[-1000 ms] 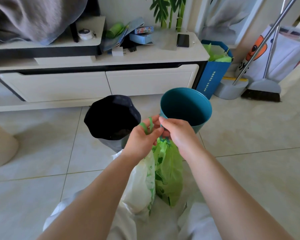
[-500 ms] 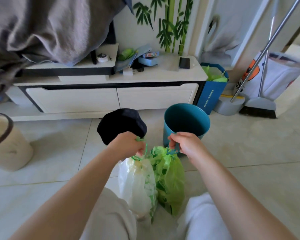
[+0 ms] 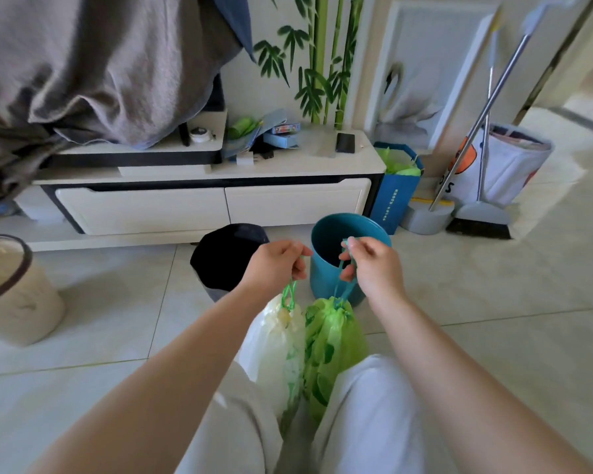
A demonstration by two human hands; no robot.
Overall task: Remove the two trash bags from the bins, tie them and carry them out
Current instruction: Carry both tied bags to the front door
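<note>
Fingers of the left hand (image 3: 275,268) curl shut around the green drawstring (image 3: 289,295) of the white bag (image 3: 274,347), which hangs below the fist, its neck puckered tight. The right hand (image 3: 374,268) pinches a teal-green drawstring (image 3: 343,289) between thumb and fingers, and the green bag (image 3: 332,343) hangs from it, gathered at the top. Both bags are thin, crinkled plastic and press side by side between the person's knees; their bottoms are hidden behind pale trousers (image 3: 367,415). Just beyond the hands stand two round bins on the tiled floor (image 3: 493,302): a smooth teal bin (image 3: 326,278), with no liner showing, and a dark bin (image 3: 225,261), partly covered by the left hand, whose inside is too dark to read. A beige tub (image 3: 14,302) is cut off at the left edge. Behind runs a low white cabinet (image 3: 213,206) with grey cloth (image 3: 100,63) draped above, and a broom (image 3: 480,220) leans at the right.
</note>
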